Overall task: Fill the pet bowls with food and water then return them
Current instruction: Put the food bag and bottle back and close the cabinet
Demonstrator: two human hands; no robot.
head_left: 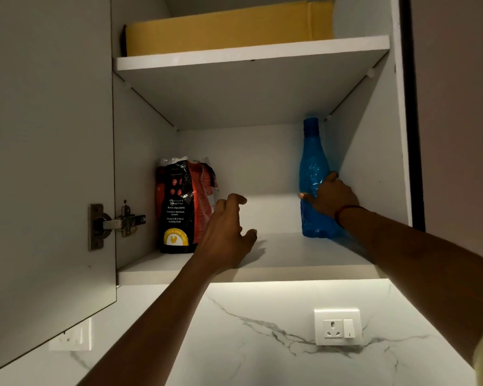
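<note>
I look up into an open wall cupboard. A black and orange pet food bag (183, 204) stands upright at the left of the lower shelf (276, 254), its top torn open. My left hand (225, 232) hovers just right of the bag with fingers loosely curled, holding nothing. At the right of the shelf stands a blue plastic water bottle (313, 162). My right hand (331, 197) grips it round the middle, fingers wrapped about its body. No pet bowls are in view.
The cupboard door (48, 162) hangs open on the left with its hinge (117, 222) showing. A yellow flat box (229, 29) lies on the upper shelf. Below is a marble-patterned wall with a white socket (338, 327) and a second socket plate (70, 337).
</note>
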